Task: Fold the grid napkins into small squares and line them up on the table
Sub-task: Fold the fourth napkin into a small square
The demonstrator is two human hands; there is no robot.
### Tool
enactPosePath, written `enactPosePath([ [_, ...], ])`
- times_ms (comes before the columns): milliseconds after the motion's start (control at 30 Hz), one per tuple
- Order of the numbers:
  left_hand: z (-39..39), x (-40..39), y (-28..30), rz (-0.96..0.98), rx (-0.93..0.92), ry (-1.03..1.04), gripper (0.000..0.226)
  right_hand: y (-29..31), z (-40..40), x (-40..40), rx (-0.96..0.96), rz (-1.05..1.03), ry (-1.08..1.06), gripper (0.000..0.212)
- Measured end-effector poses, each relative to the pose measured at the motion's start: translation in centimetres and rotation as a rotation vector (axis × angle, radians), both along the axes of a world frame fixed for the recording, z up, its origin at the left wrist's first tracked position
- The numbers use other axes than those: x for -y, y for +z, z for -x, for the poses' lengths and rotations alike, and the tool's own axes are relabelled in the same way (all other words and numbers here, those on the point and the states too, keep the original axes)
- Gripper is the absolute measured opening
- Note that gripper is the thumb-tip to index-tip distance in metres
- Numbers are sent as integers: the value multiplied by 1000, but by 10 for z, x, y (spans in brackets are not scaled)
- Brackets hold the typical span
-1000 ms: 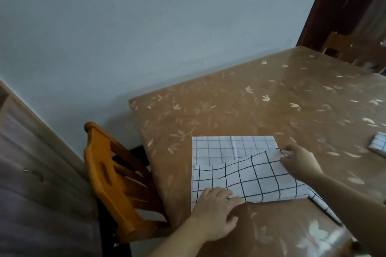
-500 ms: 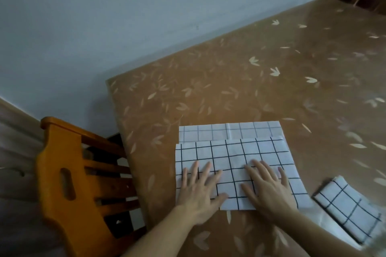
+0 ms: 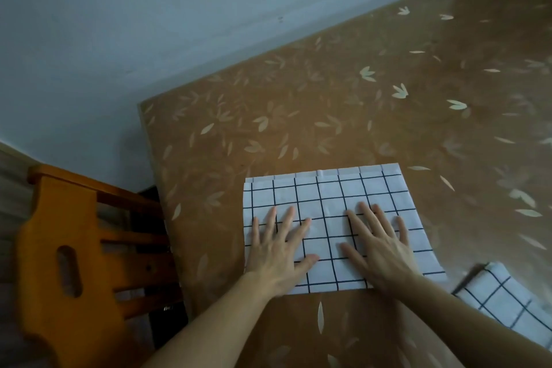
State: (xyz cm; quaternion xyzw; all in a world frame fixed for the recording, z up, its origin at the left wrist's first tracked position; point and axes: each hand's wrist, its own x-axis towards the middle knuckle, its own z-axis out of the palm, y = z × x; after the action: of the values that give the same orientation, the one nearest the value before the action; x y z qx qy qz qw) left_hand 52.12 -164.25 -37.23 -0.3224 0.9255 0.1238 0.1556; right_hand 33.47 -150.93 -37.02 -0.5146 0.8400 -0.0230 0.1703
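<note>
Leaf-print table [image 3: 343,104], flat hands on napkin [image 3: 325,197]

Head-worn view, steeply down, close.

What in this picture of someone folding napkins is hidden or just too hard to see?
- Head view, napkin being folded: the left hand and right hand lie flat on it and hide the cloth beneath; the layers can't be counted.
- Second folded napkin: the right forearm and the frame's right edge cut it off.
- Orange chair: blurred, its seat lies under the table.
</note>
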Motion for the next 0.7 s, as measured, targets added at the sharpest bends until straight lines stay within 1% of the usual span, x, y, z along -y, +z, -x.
enactPosePath([
  [500,10,5,-3,29,-32,61,74,-2,19,22,-26,-10,59,76],
  [633,12,5,-4,35,-43,70,73,4,14,28,-26,50,41,77],
  [700,13,5,-4,49,-49,79,73,6,-2,24,0,76,50,73],
])
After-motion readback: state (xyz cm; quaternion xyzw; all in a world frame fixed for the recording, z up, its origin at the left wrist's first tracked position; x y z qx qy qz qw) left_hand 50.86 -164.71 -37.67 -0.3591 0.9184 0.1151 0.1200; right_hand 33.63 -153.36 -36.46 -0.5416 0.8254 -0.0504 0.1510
